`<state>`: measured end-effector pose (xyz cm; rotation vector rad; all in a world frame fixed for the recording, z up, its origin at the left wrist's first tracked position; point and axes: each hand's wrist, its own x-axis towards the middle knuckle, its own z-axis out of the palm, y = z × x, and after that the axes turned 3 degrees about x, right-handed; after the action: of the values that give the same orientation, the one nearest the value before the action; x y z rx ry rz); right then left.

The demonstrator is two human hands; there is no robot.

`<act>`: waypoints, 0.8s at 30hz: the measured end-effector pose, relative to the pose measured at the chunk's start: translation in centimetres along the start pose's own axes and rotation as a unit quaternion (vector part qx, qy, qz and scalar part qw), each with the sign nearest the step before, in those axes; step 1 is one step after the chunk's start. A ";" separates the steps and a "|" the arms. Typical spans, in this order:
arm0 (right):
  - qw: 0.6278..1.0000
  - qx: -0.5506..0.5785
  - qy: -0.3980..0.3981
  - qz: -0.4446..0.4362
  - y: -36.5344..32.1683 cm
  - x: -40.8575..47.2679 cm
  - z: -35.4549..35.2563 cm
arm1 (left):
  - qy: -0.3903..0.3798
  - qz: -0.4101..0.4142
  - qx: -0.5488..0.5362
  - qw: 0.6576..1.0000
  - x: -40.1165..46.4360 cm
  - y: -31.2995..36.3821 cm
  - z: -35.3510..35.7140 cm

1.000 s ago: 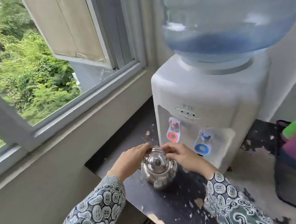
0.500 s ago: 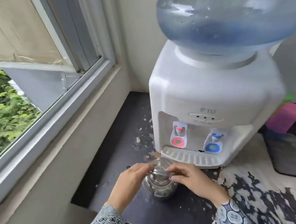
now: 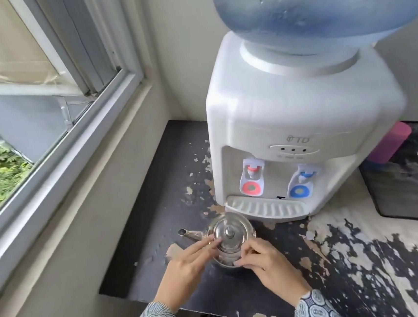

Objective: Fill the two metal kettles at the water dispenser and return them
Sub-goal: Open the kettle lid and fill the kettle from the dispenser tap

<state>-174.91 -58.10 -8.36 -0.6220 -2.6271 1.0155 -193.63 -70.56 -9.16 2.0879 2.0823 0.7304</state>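
Left hand point(image 3: 187, 265) flat-fingered on kettle point(image 3: 230, 240) lid point(image 3: 228, 234), right hand point(image 3: 266, 262) curled around body; could tip, spill, lid slipping.

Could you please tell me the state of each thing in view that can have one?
Kettle: upright on the counter, spout to the left.
Lid: on the kettle.
Left hand: straight fingers touching the lid.
Right hand: fingers curled round the kettle's near side.
Red tap: not pressed.
Blue tap: not pressed.
Water bottle: partly full.
Window: open.
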 end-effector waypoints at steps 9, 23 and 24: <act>0.987 0.041 0.152 0.030 -1.8 2.2 -1.0 | 0.061 -0.071 -0.036 0.995 3.0 1.6 -0.3; 0.968 -0.190 0.161 0.025 -0.1 6.9 1.6 | -0.012 -0.156 -0.103 0.982 5.6 1.6 1.3; 0.970 -0.173 0.172 0.013 0.1 6.9 1.8 | -0.013 -0.157 -0.105 0.982 5.7 1.6 1.1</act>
<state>-181.62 -55.73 -9.13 -0.8242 -2.4965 0.4041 -191.98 -64.86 -8.03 1.6036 2.1434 0.8255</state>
